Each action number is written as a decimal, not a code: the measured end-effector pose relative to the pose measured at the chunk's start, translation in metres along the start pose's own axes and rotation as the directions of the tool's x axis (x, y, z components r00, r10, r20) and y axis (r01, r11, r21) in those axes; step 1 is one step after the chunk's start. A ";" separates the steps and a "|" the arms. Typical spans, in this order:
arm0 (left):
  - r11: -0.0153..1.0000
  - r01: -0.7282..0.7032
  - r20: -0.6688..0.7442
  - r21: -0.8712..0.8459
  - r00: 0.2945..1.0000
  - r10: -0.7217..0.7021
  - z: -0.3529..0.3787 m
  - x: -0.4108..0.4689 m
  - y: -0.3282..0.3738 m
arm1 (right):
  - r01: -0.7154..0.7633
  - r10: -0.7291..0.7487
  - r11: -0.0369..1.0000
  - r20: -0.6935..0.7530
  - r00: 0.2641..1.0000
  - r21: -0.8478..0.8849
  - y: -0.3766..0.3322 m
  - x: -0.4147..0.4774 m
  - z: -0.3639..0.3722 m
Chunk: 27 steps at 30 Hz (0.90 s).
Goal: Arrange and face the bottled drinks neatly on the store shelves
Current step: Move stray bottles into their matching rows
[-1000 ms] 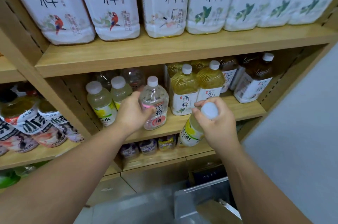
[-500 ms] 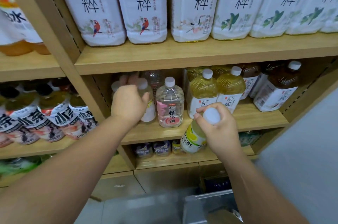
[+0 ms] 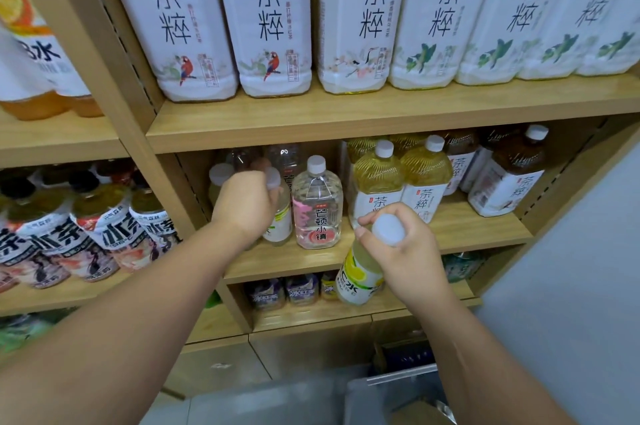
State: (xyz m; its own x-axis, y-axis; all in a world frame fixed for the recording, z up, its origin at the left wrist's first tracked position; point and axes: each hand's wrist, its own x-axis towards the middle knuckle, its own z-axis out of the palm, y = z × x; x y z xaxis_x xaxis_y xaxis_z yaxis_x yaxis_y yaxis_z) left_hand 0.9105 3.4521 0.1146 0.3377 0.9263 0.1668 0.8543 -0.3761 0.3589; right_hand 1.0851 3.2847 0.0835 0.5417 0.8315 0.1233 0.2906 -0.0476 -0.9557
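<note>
- Head view: my left hand (image 3: 244, 204) reaches from the lower left of the frame into the middle shelf (image 3: 346, 260), knuckles toward the camera, fingers curled shut around the neck of a pale bottle (image 3: 278, 213) standing at the centre of the frame
- My right hand (image 3: 403, 251) comes up from the lower right, wrist bent, fingers wrapped tight just under the white cap of the lemon-label bottle (image 3: 360, 277), which I hold in the air in front of the shelf edge, right of centre
- That lemon-label bottle is tilted: its long axis runs from the cap at upper right down to its base at lower left, cap end toward the camera, label facing left
- The pale bottle in my left hand stands upright, cap up; my fist hides most of its neck and the left part of its label, so I cannot read it
- Just right of it stands a clear pink-label bottle (image 3: 317, 206), upright, label facing out; whether the two touch I cannot tell
- A white cap (image 3: 220, 173) shows left of my fist; the bottle under it is mostly hidden
- Bottles behind, under the upper shelf board, are dim and hard to make out
- The large white-label tea bottles (image 3: 360, 19) on the top shelf are cut off by the upper frame edge
</note>
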 end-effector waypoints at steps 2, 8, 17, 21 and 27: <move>0.998 -0.051 -0.044 -0.029 0.998 0.049 -0.007 -0.013 0.001 | -0.001 0.000 1.000 0.015 1.000 0.012 -0.001 0.000 0.000; 0.986 -0.112 -0.171 -0.124 0.981 0.090 -0.042 -0.054 -0.004 | -0.015 0.013 0.998 0.029 1.000 0.066 -0.002 -0.006 0.021; 0.914 -0.020 -0.213 -0.404 0.974 -0.072 -0.107 -0.100 -0.067 | 0.057 -0.063 0.996 0.087 0.994 0.070 -0.048 -0.020 0.063; 0.852 -0.048 -0.286 -0.522 0.950 -0.123 -0.136 -0.112 -0.115 | 0.135 -0.139 0.990 0.131 0.982 0.033 -0.091 -0.032 0.101; 0.754 -0.091 -0.377 -0.651 0.901 -0.216 -0.193 -0.143 -0.221 | 0.296 -0.309 0.949 0.141 0.940 0.109 -0.158 -0.078 0.202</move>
State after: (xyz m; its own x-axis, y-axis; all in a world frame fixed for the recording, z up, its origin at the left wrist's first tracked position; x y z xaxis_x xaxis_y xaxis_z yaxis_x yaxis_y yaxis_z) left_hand 0.5971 3.3990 0.1883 -0.0296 0.9077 0.4187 0.3563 -0.3818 0.8528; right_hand 0.8375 3.3397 0.1712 0.3082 0.8749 0.3736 0.3503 0.2608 -0.8996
